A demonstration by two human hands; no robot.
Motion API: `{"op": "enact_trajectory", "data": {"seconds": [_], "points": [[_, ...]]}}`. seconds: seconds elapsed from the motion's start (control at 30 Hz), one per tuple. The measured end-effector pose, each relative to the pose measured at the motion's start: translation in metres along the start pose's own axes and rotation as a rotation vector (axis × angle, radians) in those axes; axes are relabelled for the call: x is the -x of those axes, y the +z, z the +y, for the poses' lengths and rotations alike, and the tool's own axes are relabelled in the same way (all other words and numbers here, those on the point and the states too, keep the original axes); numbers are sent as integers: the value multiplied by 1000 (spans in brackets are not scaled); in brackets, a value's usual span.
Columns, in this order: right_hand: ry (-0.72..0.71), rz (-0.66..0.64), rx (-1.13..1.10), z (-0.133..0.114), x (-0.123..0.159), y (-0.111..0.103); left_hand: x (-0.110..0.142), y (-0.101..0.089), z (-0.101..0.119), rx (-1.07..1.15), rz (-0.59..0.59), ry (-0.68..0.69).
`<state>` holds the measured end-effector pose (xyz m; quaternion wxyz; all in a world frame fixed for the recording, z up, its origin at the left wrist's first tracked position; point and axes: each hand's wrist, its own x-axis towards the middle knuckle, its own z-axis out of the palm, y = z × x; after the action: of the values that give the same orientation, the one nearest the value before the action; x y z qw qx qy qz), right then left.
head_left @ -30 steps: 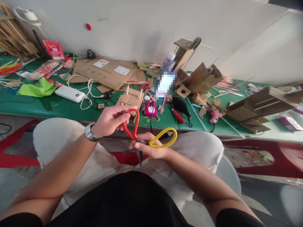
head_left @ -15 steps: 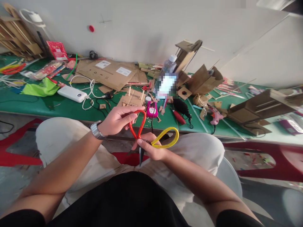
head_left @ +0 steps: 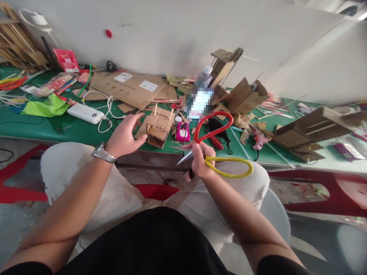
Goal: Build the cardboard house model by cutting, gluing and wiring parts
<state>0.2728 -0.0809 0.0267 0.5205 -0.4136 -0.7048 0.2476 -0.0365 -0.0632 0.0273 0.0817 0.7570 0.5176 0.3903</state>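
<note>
Across the long green tabletop point(head_left: 43, 128): cluttered; runs past the knees, crafts and loose bits all over.
Right side: long brown cardboard structure point(head_left: 304, 126), lying tilted, well apart from both hands.
Back: large flat brown cardboard sheet point(head_left: 126, 91), two white labels on it.
Front edge, centre: small open-ended brown cardboard box point(head_left: 160, 128), printed lettering on top, opening faces the person.
Held item: metal scissors with one red and one yellow loop handle point(head_left: 197, 139), over the tabletop's front edge, right of the box; loops spread apart, blades point left.
Left hand point(head_left: 123, 137): nothing held, fingers spread and curved, just beside the box; contact at thumb tip, cannot tell.
Right hand point(head_left: 199, 164): gripping the scissors round the middle, fingers closed near the pivot.
Left of the box: white oblong power bank point(head_left: 86, 113), white cable attached.
Right of the box: small magenta case with a white cartoon face point(head_left: 182, 133), near the blades.
Left wrist: silver metal watch point(head_left: 104, 154).
</note>
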Motion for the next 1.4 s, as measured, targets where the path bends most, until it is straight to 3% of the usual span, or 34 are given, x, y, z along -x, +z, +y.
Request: {"op": "enact_trajectory", "data": {"seconds": [0.07, 0.13, 0.27, 0.4, 0.63, 0.93, 1.1, 1.3, 1.4], "points": [[-98, 14, 62, 3, -2, -3, -3, 10, -6, -126, -150, 7], [-187, -24, 113, 4, -3, -5, -4, 22, -6, -192, -214, -12], [-272, -97, 129, 5, -1, -6, -5, 39, 6, -217, -135, -42], [-274, -100, 140, 8, 1, -4, -3, 41, 22, -174, -68, 11], [-324, 2, 251, 12, -2, -2, 3, 44, 35, -156, -14, 60], [-375, 28, 178, 11, -7, 4, 14, 49, 42, -184, -24, -107], [-352, 26, 187, 12, -7, 6, 25, 50, 54, 129, -108, -222], [-342, 66, 188, 13, -10, 8, 37, 58, 62, 574, -130, -394], [-250, 93, 126, 14, -11, 13, 47, 67, 70, 839, -150, -511]]}}
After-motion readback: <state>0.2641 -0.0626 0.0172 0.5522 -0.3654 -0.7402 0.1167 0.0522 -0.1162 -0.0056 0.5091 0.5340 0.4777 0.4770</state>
